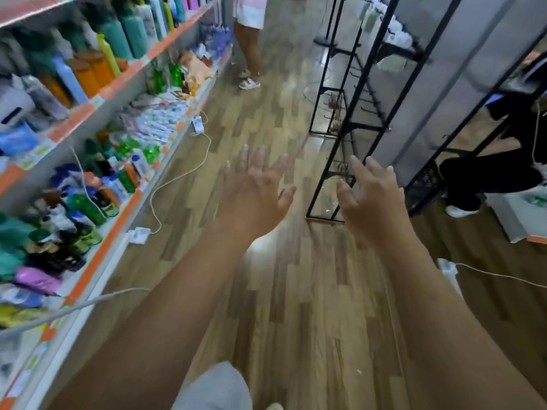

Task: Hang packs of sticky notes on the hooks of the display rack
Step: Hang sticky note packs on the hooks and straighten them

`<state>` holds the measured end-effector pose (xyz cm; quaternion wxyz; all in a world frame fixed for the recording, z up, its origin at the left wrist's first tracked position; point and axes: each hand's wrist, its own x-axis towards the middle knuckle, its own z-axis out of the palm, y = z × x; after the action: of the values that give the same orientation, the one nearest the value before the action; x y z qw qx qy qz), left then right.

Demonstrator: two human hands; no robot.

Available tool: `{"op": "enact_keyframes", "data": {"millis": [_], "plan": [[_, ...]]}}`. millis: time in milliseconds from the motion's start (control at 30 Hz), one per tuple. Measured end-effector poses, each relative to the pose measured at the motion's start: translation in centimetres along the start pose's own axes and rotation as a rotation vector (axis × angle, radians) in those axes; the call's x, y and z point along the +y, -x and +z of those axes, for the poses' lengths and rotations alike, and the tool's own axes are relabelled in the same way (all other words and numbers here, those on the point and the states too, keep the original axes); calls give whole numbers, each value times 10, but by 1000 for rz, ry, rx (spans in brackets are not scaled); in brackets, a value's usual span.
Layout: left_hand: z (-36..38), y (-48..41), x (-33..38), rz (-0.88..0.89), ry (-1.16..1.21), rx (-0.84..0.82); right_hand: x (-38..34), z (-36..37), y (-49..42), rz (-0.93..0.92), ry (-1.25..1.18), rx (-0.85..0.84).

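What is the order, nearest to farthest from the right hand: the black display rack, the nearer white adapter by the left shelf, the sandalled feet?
From the right hand:
1. Black display rack, right beside the fingertips.
2. White adapter, on the floor to the left, at the shelf foot.
3. Sandalled feet, far down the aisle.

The wooden floor (296, 291) of the aisle lies open down its middle. On the left, stocked shelving (124, 79) hems the way, with a white cable (177, 179) and a power strip (138, 234) trailing along its foot. On the right stands the black display rack (349, 113), its hooks (373, 106) jutting out. A standing person (250, 48) blocks the far end, and a seated person in black (488, 173) is beyond the rack.
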<state>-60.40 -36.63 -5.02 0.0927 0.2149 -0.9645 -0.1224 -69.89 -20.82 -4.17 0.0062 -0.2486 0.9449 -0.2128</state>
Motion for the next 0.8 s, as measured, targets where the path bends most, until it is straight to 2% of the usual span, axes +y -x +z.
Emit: {"op": "enact_keyframes", "data": {"millis": [267,500,633,800], "plan": [[28,-177,-53,-8,8,-20,-26,36,-186,36,149,-32],[16,-348,-72,154,93,33,-44,50,-330,67,127,129],[27,-435,-75,230,112,10,-40,59,-410,59,-25,163],[55,-555,-73,224,101,-31,-30,71,-521,44,-150,229]]}}
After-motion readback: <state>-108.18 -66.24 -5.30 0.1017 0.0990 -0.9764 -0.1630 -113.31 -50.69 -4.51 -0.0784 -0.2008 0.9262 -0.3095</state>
